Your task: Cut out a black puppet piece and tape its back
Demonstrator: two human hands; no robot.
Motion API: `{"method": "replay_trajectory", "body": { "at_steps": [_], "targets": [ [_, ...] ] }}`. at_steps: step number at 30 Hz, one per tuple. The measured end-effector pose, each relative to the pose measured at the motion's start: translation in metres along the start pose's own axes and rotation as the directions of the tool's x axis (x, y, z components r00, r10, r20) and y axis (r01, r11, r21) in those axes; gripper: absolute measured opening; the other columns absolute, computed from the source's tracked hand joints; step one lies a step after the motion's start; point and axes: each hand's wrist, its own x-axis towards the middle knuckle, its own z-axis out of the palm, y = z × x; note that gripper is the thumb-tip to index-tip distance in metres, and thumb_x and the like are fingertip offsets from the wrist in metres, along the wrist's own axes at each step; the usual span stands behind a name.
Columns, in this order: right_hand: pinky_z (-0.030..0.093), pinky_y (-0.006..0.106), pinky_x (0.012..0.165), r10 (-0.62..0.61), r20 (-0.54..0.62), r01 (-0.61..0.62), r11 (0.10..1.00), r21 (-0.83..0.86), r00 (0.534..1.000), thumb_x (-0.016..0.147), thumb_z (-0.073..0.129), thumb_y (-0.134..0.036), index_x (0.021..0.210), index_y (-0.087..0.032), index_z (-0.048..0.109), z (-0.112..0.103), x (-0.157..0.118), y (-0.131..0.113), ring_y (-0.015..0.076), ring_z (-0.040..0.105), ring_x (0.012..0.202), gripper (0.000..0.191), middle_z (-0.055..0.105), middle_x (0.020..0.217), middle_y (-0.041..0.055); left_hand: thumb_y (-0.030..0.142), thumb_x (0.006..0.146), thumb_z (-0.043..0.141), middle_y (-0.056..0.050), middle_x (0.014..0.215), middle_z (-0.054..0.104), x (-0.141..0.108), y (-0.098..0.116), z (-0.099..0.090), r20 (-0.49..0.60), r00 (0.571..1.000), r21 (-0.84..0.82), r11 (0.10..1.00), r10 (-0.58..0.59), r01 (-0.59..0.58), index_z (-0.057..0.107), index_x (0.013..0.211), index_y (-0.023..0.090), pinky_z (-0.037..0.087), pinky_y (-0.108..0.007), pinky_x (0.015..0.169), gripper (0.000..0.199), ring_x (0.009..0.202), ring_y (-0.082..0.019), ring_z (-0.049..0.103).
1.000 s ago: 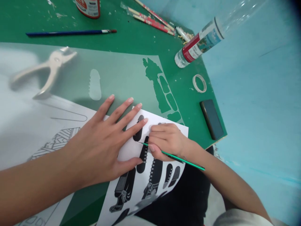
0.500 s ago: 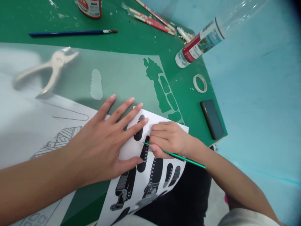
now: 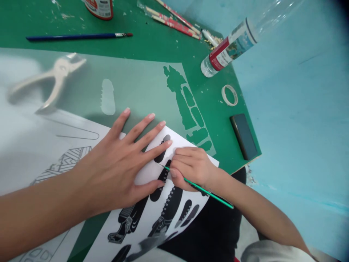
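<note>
Thin white sheet [image 3: 178, 140], printed with black rounded shapes, was laid at the table edge, its lower part curved. It was pressed by the left hand [image 3: 117, 167], fingers spread, nothing grasped; some prints were covered by it. Slim green tool [image 3: 214, 195], fine-tipped, was gripped in the curled fingers of the right hand [image 3: 191, 167], tip placed near a black print. Smooth translucent film [image 3: 141, 83] with cut-outs was spread beyond; metal pliers [image 3: 62, 67] were placed on its left. Clear bottle [image 3: 229, 49] was wrapped in a red-and-scenic label, lettering too small to be read.
</note>
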Motion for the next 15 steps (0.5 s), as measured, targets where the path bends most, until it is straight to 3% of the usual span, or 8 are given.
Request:
{"method": "replay_trajectory", "body": {
  "at_steps": [15],
  "targets": [
    [0.031, 0.034, 0.054, -0.087, 0.080, 0.082, 0.995, 0.061, 0.993, 0.106, 0.041, -0.017, 0.071, -0.023, 0.046, -0.006, 0.004, 0.016, 0.0157, 0.043, 0.059, 0.036, 0.049, 0.059, -0.0035, 0.074, 0.099, 0.040, -0.008, 0.174, 0.029, 0.000, 0.000, -0.001, 0.024, 1.000, -0.010, 1.000, -0.010, 0.010, 0.044, 0.158, 0.029, 0.005, -0.067, 0.133, 0.075, 0.164, -0.035, 0.018]
  ]
}}
